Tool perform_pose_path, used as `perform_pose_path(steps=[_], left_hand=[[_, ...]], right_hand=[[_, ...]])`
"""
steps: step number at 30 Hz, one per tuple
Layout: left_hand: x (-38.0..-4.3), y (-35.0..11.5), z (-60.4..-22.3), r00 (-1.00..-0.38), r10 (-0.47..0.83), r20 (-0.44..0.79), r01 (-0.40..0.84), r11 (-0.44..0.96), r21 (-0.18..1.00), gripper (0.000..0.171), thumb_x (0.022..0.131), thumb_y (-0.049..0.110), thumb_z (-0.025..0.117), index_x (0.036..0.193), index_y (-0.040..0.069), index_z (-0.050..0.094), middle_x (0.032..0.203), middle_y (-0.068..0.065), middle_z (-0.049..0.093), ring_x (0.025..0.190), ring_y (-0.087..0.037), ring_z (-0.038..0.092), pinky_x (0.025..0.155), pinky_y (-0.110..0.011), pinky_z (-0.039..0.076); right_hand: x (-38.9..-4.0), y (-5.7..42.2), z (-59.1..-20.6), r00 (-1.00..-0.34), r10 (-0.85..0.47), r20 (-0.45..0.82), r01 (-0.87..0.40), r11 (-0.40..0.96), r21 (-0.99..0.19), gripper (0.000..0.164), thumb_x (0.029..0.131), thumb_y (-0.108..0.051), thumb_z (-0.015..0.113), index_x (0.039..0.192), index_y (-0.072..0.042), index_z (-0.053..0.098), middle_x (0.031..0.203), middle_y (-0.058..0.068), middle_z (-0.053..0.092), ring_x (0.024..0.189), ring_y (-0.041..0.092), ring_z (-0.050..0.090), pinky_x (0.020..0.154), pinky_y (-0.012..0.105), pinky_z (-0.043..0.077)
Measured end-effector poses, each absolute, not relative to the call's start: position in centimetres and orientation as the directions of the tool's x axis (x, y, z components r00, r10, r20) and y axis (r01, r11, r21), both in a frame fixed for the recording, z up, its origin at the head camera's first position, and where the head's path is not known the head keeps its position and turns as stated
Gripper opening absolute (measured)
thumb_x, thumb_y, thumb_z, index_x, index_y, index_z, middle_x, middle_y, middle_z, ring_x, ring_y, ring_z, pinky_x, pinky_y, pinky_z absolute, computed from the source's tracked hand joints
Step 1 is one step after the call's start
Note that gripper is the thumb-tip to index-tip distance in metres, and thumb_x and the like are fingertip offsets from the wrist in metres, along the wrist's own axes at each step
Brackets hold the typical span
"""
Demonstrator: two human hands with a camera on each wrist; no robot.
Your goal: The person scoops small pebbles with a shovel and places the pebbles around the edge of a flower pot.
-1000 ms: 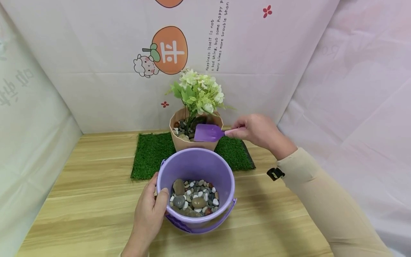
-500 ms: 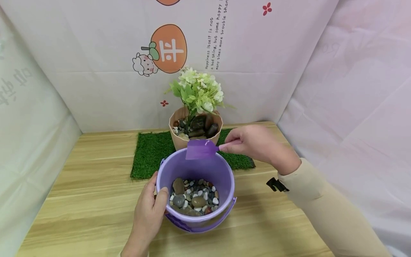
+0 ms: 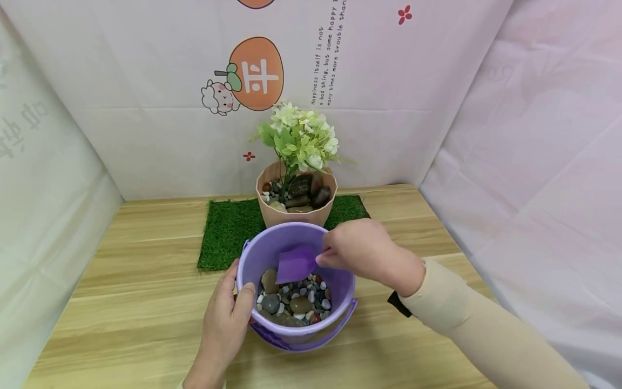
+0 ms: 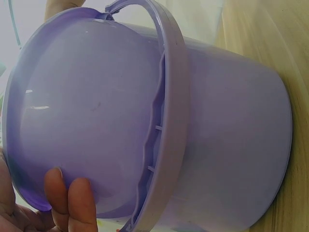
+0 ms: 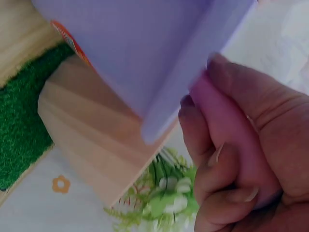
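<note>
A purple bucket [image 3: 296,232] stands on the wooden table with mixed pebbles and larger stones [image 3: 301,306] at its bottom. My left hand [image 3: 227,316] grips its left rim, thumb on the rim and fingers against the outer wall, as the left wrist view also shows. With my right hand [image 3: 366,251] I hold a small toy shovel by its pink handle [image 5: 236,140]. The shovel's purple blade [image 3: 295,263] is inside the bucket, tilted over the stones. Whether the blade touches them, I cannot tell. The bucket's handle [image 4: 169,111] hangs down on the near side.
Behind the bucket, a peach flowerpot [image 3: 293,217] holds stones and white-green artificial flowers [image 3: 303,138]. It stands on a green turf mat [image 3: 228,235]. White printed cloth [image 3: 170,146] walls the table [image 3: 131,302] at the back and both sides.
My right hand has brought the shovel from over the flowerpot toward me and down into the bucket. Dark stones in the pot are now uncovered. My left hand stays on the rim.
</note>
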State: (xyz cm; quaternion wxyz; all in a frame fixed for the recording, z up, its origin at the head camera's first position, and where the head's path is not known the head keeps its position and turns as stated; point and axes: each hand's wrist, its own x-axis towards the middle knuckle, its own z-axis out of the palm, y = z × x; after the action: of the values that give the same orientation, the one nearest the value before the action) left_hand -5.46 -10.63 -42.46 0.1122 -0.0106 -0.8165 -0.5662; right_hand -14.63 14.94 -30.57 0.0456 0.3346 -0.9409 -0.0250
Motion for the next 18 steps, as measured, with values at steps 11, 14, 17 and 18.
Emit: perform_pose_path(steps=[11,14,17,18], left_hand=[[-5.6,-10.5,-42.5,-0.971,-0.118,0.207,0.15,0.369,0.917,0.053,0.106,0.016,0.05,0.157,0.001,0.043,0.165,-0.018,0.038,0.15,-0.038,0.04,0.119,-0.049,0.042],[-5.7,-10.5,-42.5,-0.97,-0.119,0.211,0.154,0.369,0.917,0.054,0.106,0.016,0.05,0.157,0.001,0.043,0.165,-0.018,0.039,0.15,-0.038,0.041,0.119,-0.05,0.041],[-5.6,-10.6,-42.6,-0.971,-0.124,0.207,0.148,0.37,0.917,0.054,0.106,0.016,0.05,0.157,0.0,0.043,0.165,-0.018,0.038,0.15,-0.038,0.039,0.122,-0.051,0.039],[-5.6,-10.6,-42.6,-0.97,-0.125,0.206,0.147,0.37,0.917,0.054,0.106,0.016,0.05,0.157,0.0,0.043,0.165,-0.018,0.039,0.151,-0.038,0.039,0.122,-0.052,0.038]], right_hand=[[-14.1,13.4,-32.4,-0.779,-0.626,0.038,-0.617,0.776,0.127,0.047,0.094,-0.043,0.076,0.062,-0.023,0.048,0.056,-0.009,0.039,0.048,0.01,0.04,0.039,0.031,0.04],[-14.1,13.3,-32.8,-0.772,-0.635,0.04,-0.624,0.768,0.143,0.047,0.093,-0.042,0.077,0.062,-0.022,0.049,0.056,-0.008,0.04,0.047,0.01,0.041,0.039,0.032,0.042],[-14.2,13.2,-33.0,-0.767,-0.64,0.04,-0.626,0.762,0.166,0.046,0.092,-0.042,0.078,0.062,-0.022,0.049,0.057,-0.008,0.042,0.047,0.01,0.043,0.039,0.033,0.044],[-14.2,13.1,-33.1,-0.768,-0.639,0.038,-0.625,0.761,0.175,0.046,0.092,-0.042,0.078,0.062,-0.022,0.049,0.057,-0.008,0.043,0.048,0.011,0.044,0.039,0.033,0.045]])
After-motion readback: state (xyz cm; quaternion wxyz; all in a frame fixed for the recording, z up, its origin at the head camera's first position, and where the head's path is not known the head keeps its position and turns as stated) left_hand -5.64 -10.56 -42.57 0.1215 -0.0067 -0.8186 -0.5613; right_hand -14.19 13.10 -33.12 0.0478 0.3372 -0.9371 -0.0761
